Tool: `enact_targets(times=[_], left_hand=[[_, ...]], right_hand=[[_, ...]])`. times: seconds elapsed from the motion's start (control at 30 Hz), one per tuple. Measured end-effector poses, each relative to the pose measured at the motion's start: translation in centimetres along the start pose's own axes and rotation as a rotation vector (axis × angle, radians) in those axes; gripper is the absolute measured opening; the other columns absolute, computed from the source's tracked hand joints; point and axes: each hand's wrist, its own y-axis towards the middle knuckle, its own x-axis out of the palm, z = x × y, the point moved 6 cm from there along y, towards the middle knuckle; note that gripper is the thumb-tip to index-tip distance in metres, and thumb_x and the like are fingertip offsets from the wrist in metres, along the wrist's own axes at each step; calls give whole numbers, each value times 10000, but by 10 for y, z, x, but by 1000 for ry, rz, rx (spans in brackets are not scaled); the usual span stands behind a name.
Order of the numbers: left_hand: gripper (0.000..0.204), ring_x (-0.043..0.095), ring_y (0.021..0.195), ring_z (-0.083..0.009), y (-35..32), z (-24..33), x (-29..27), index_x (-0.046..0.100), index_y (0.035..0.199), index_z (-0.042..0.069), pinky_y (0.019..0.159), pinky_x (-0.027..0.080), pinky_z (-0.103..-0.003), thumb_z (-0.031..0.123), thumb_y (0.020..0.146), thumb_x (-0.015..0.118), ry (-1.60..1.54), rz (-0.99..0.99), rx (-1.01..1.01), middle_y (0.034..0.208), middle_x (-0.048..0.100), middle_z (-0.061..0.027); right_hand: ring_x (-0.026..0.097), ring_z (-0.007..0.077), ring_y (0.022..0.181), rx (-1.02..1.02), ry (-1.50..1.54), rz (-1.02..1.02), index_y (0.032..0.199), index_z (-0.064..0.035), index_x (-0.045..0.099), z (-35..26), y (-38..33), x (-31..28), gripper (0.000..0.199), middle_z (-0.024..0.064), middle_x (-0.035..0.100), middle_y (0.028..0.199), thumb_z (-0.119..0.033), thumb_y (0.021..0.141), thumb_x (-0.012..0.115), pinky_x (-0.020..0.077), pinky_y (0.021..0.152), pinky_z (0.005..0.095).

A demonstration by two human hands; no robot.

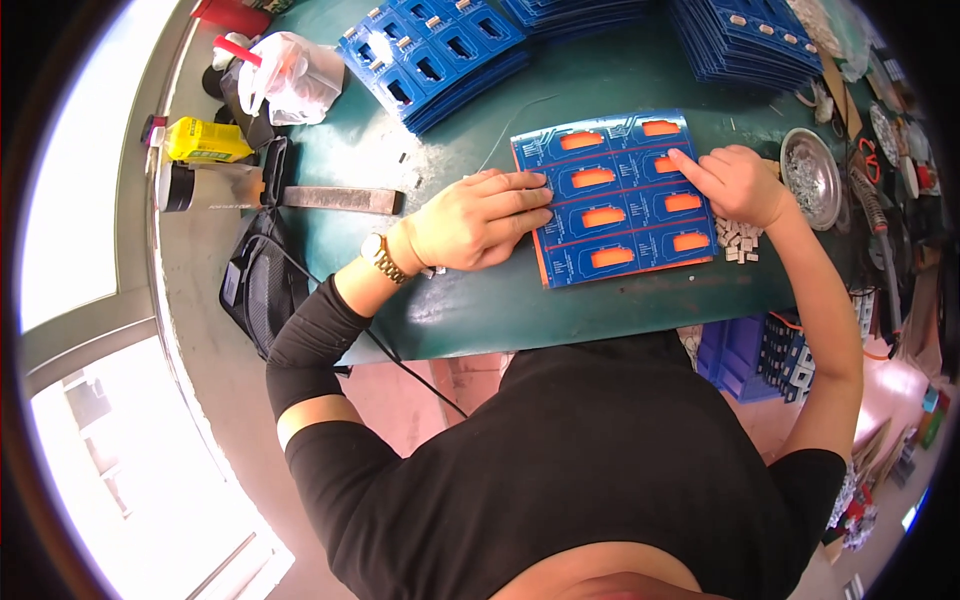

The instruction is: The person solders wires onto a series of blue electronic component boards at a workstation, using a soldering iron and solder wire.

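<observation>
A blue circuit-board panel [622,214] with two columns of cut-outs lies on the green table, in front of my body. Orange material underneath shows through the cut-outs and along the panel's edges. My left hand [478,220] rests its outstretched fingertips on the panel's left edge. At the upper right, the tip of my right index finger [735,183] touches the panel beside a cut-out, while the other fingers are bent. I see nothing held in that hand, though its palm side is hidden. A heap of small pale connectors [738,240] sits just right of the panel.
Stacked blue panels stand at the far left [430,55] and far right [745,45]. A metal bowl [810,178] of small parts is on the right. Further left are a strap [343,199], a yellow package [207,140] and a plastic bag [295,80]. A black cable crosses the table's front edge.
</observation>
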Motion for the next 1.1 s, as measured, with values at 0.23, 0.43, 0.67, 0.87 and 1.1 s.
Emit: enact_targets(times=[0.23, 0.43, 0.67, 0.87, 1.1], left_hand=[[402, 555, 1218, -332, -6, 0, -5, 633, 1165, 30, 930, 492, -424, 253, 831, 663, -12, -28, -58, 1280, 585, -154], [498, 575, 1201, -343, -6, -9, -10, 634, 1158, -5, 905, 498, -421, 408, 884, 585, 56, -86, 7, 1261, 603, -171], [541, 579, 1204, -352, -12, -10, -6, 644, 1154, -15, 894, 508, -412, 443, 873, 577, 56, -82, -16, 1252, 619, -180], [547, 572, 1192, -359, -8, -5, -4, 633, 1159, -15, 906, 502, -425, 434, 847, 613, 59, -90, -37, 1243, 612, -176], [549, 528, 1221, -364, -5, -4, 1, 600, 1187, -2, 918, 472, -444, 423, 840, 631, 63, -97, -45, 1274, 570, -178]], right_hand=[[557, 197, 603, 16, 40, 39, 1240, 27, 581, -2, 5, -9, 521, 27, 529, 672, -116, 742, 629, 452, 544, 334], [517, 190, 547, -10, 24, 60, 1264, 21, 575, -8, 5, 4, 564, 24, 479, 644, -92, 713, 618, 424, 510, 327], [588, 134, 644, 27, -80, -4, 1227, -64, 597, -15, 6, 0, 445, -18, 524, 701, -127, 787, 607, 491, 553, 268], [590, 139, 693, 78, -49, -61, 1295, -112, 559, -19, 3, 0, 486, -16, 530, 739, -141, 811, 599, 492, 574, 279], [590, 185, 772, 222, 31, -127, 1322, -95, 551, -22, -10, -13, 575, 40, 591, 901, -67, 754, 633, 512, 624, 305]])
